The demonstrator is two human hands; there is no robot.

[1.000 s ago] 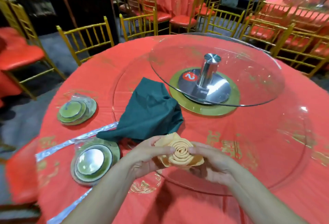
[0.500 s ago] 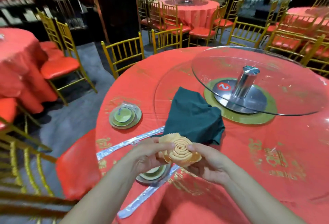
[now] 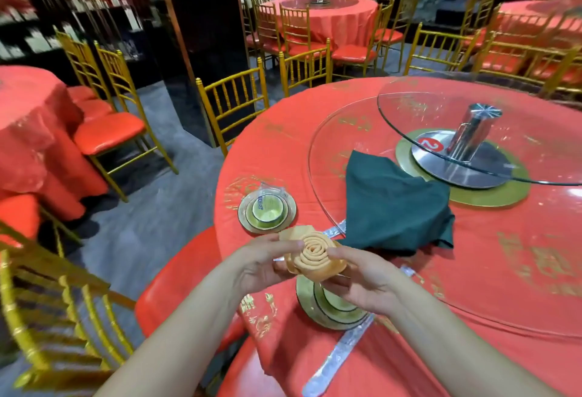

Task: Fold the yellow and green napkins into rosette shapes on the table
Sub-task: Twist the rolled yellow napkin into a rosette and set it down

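Note:
The yellow napkin (image 3: 311,256) is rolled into a spiral rosette and held in the air above a stacked plate setting (image 3: 327,305). My left hand (image 3: 261,262) grips its left side and my right hand (image 3: 362,283) cups it from the right and below. The green napkin (image 3: 390,204) lies loosely crumpled and unfolded on the large glass turntable (image 3: 472,286), just beyond my hands.
The round table has a red cloth (image 3: 277,150). A second wrapped dish set (image 3: 267,207) sits at the left edge. Wrapped cutlery (image 3: 337,355) lies near the front. A raised glass disc on a steel post (image 3: 472,135) stands at the centre. Gold chairs (image 3: 233,103) ring the table.
My head has turned left, so the table now sits to the right of the view. Both hands carried the yellow rosette left, over the near plate setting. The green napkin stayed put.

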